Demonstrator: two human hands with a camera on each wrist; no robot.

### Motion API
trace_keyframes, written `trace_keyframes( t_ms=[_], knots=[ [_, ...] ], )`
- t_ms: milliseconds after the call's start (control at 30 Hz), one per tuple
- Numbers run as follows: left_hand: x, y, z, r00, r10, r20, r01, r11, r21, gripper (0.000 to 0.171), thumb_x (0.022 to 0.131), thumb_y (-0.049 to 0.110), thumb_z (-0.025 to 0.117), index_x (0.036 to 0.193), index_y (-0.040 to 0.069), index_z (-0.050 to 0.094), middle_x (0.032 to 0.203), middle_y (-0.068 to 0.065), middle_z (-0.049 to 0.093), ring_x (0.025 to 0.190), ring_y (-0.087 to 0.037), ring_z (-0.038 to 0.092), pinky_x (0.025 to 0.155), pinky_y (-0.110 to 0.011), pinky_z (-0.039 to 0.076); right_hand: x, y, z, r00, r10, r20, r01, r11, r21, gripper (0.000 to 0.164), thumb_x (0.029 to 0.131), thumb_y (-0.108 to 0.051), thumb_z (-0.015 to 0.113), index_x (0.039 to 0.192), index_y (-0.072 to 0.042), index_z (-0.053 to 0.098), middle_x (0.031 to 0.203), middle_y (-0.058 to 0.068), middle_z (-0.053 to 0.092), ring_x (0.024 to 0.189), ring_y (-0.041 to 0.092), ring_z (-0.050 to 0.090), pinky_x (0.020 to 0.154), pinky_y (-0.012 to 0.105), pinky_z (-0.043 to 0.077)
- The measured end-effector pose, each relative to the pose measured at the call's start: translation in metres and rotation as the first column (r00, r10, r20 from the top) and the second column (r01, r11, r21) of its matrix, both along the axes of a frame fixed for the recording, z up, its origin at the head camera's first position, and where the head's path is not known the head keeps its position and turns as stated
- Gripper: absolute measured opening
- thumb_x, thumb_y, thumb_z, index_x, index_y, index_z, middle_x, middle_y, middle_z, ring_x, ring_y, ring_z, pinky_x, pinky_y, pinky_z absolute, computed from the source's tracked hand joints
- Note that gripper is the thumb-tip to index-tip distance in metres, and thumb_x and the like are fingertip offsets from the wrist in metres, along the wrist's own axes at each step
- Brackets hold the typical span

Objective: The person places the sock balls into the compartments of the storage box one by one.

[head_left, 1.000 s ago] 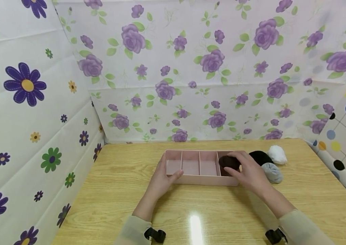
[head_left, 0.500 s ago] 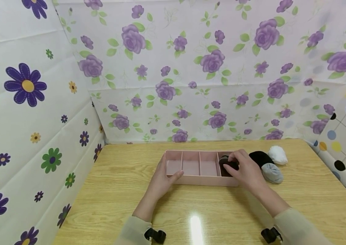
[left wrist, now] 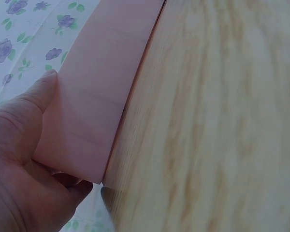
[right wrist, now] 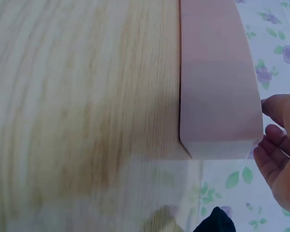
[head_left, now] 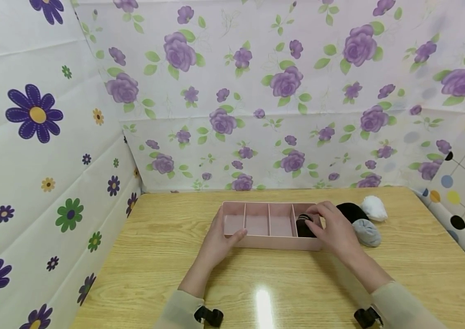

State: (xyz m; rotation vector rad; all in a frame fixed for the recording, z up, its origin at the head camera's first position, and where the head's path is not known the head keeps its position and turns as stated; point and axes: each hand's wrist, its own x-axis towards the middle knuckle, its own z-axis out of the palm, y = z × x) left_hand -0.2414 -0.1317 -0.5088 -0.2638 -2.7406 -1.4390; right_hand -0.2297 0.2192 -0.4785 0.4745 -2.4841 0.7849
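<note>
A pink divided storage box [head_left: 273,242] stands on the table, its compartments in one row. My left hand [head_left: 216,241] grips its left end; in the left wrist view the thumb [left wrist: 41,92] lies at the front wall's top edge and fingers curl around the end. In the rightmost compartment sits a dark brown rolled sock [head_left: 304,227] with pale stripes showing at its cuff. My right hand [head_left: 335,230] reaches over the box's right end, thumb and fingertips pinching the sock. The right wrist view shows that hand [right wrist: 282,145] at the rim; the box wall hides the sock there.
Right of the box lie a black rolled sock [head_left: 350,212], a white rolled sock [head_left: 374,208] and a grey rolled sock [head_left: 366,232], close together. The wooden table [head_left: 166,256] meets a flowered cloth backdrop [head_left: 216,151] behind the box.
The brown rolled sock has turned and sunk lower in the rightmost compartment, bringing its striped cuff into sight. My right hand shifted slightly with it; the left hand and box stayed put.
</note>
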Motion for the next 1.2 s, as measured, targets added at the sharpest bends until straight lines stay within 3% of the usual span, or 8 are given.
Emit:
trace_keyframes(
  t_ms=[100,267,600,800,1200],
  knots=[
    [0.000,0.000,0.000,1.000,0.001,0.002,-0.001,1.000,-0.005,0.115,0.101,0.055,0.080,0.179,0.011,0.008,0.181,-0.021,0.020,0.161,-0.047,0.030,0.127,-0.067,0.031,0.002,0.005,-0.001,1.000,-0.001,-0.013,0.001,1.000,0.009,0.027,0.094,-0.006,0.089,0.119,-0.007,0.077,0.119,0.009,0.072,0.107,0.036,0.071,0.085,0.055,0.061],
    [0.001,0.000,0.001,1.000,0.000,0.002,0.000,1.000,-0.007,0.114,0.101,0.053,0.080,0.179,0.010,0.008,0.181,-0.021,0.020,0.161,-0.048,0.030,0.127,-0.067,0.032,0.007,0.015,0.000,1.000,0.002,0.007,-0.002,1.000,0.006,0.039,0.094,-0.005,0.088,0.131,-0.005,0.075,0.128,0.014,0.073,0.120,0.041,0.067,0.096,0.063,0.057],
    [0.001,0.000,0.001,1.000,-0.004,-0.002,0.004,1.000,0.004,0.111,0.103,0.047,0.080,0.179,0.012,0.007,0.181,-0.022,0.019,0.161,-0.048,0.029,0.126,-0.068,0.031,0.015,0.040,0.001,0.999,-0.018,-0.041,0.019,0.999,0.029,0.055,0.089,-0.006,0.093,0.139,-0.002,0.071,0.127,0.019,0.073,0.109,0.042,0.071,0.089,0.062,0.059],
    [0.000,0.000,0.000,1.000,-0.006,-0.008,0.006,1.000,0.003,0.111,0.103,0.045,0.080,0.179,0.011,0.007,0.181,-0.022,0.019,0.162,-0.048,0.029,0.127,-0.067,0.030,0.021,0.057,0.005,0.999,-0.042,-0.029,0.044,0.997,0.068,0.060,0.091,-0.012,0.093,0.145,-0.002,0.068,0.135,0.020,0.070,0.124,0.044,0.063,0.100,0.067,0.052],
    [0.000,0.001,0.001,1.000,0.003,0.001,-0.003,1.000,-0.001,0.111,0.103,0.046,0.081,0.179,0.011,0.007,0.181,-0.022,0.019,0.161,-0.049,0.030,0.127,-0.068,0.031,0.029,0.087,0.004,0.993,-0.105,0.056,0.099,0.990,0.099,0.075,0.091,-0.018,0.094,0.155,-0.003,0.058,0.148,0.032,0.059,0.132,0.056,0.055,0.102,0.077,0.046]
  ],
)
